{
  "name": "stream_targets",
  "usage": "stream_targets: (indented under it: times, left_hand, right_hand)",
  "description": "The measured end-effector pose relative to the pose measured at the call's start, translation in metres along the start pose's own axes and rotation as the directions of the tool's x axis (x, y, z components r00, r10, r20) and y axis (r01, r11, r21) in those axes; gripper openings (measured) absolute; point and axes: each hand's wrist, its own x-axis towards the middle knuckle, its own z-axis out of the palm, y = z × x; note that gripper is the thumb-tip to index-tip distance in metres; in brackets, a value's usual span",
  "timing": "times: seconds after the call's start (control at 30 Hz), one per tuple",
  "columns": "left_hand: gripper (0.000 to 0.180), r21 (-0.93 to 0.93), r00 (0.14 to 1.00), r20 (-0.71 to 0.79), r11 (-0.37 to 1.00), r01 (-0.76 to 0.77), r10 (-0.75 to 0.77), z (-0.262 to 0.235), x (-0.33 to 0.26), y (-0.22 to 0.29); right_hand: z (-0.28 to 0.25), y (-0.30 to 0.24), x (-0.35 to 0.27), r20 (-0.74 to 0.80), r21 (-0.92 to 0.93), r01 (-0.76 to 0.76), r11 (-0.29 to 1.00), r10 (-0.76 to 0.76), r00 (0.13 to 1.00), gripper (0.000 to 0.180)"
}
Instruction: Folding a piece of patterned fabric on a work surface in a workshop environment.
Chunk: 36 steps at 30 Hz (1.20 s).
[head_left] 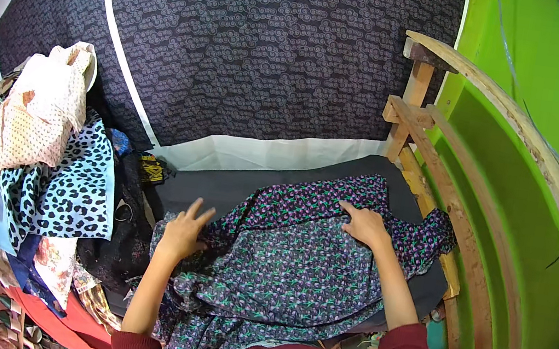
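A dark floral garment with purple flowers and green leaves lies spread over a dark grey padded surface. Its nearer part looks paler, like the wrong side of the cloth, and a darker strip runs along the far side. Bunched folds gather at its near left. Over the garment's left edge is my left hand, fingers spread and holding nothing. My right hand is at the line between the dark strip and the paler part, its index finger stretched out and thumb apart. Whether its fingertips touch the cloth I cannot tell.
Heaped clothes, including a cream dotted garment and a light blue leopard-print cloth, stand at the left. A wooden rail frame borders the right side by a green wall. Dark patterned cloth covers the back.
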Motion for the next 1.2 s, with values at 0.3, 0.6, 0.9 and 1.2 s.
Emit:
stream_targets:
  times: [0.3,0.6,0.9,1.2]
  left_hand:
    - [0.023,-0.656,0.994,0.107,0.753,0.048,0.03,0.003,0.039,-0.088]
    - [0.04,-0.389,0.691,-0.462,0.827,0.405,-0.556,-0.031,0.079,-0.107]
    - [0.068,-0.132,0.706,-0.619,0.932,0.337,-0.343,-0.005,0.093,-0.084]
    - [0.082,0.005,0.915,0.404,1.0,-0.002,0.0,0.055,0.003,-0.01]
  right_hand:
    - [0.039,0.03,0.059,-0.198,-0.133,0.116,0.984,-0.141,0.97,0.016]
    - [-0.005,0.028,0.129,-0.157,0.492,-0.203,0.847,0.316,0.936,0.021]
    - [0.058,0.046,0.146,-0.338,0.666,0.183,0.723,0.074,0.938,0.092]
    - [0.063,-0.007,0.05,0.114,-0.072,0.08,0.994,-0.071,0.991,0.082]
